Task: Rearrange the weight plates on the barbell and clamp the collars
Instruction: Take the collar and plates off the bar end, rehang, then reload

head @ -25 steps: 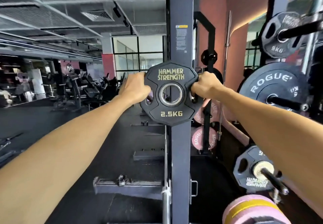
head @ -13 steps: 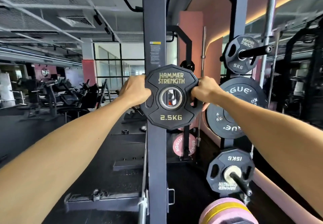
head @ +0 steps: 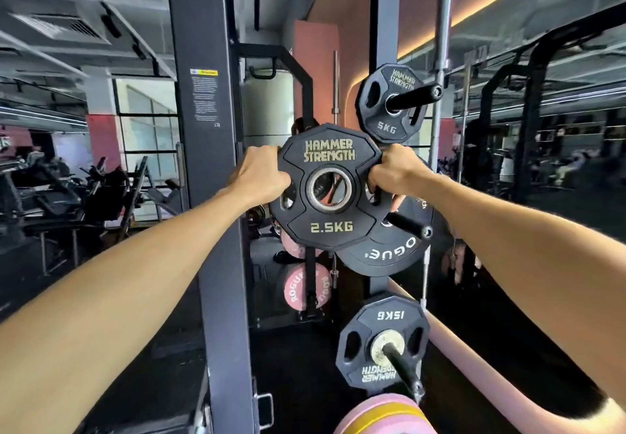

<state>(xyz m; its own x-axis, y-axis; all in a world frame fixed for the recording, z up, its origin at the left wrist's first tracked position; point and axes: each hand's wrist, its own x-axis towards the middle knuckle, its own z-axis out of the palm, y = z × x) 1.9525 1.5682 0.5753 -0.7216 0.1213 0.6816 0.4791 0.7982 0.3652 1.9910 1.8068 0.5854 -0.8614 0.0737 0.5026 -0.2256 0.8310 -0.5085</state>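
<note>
So right now I've got the 2.5KG Hammer Strength plate [head: 330,187] held up in the air with both hands: left hand [head: 261,176] curled round its left grip slot, right hand [head: 394,171] curled round the right one, arms stretched out. The plate is off any peg, face toward me, hole clear.

Progress-wise I'd guess we're mid-shuffle. No barbell sleeve or collar is clearly in view, so loading and clamping look like they're all still ahead. Can't tell whether this plate is headed to storage or to the bar.

Around the plate: the dark rack upright [head: 203,162] stands just to its left. Up and to its right a 5KG plate [head: 386,105] sits on a storage peg. Right behind and below the held plate is a black Rogue bumper plate [head: 389,250] with its peg [head: 408,225] poking out beside my right hand, which I'd watch for knuckles. Further below hangs a 15KG plate [head: 366,342], and a pink bumper [head: 382,416] peeks in at the bottom edge.
</note>
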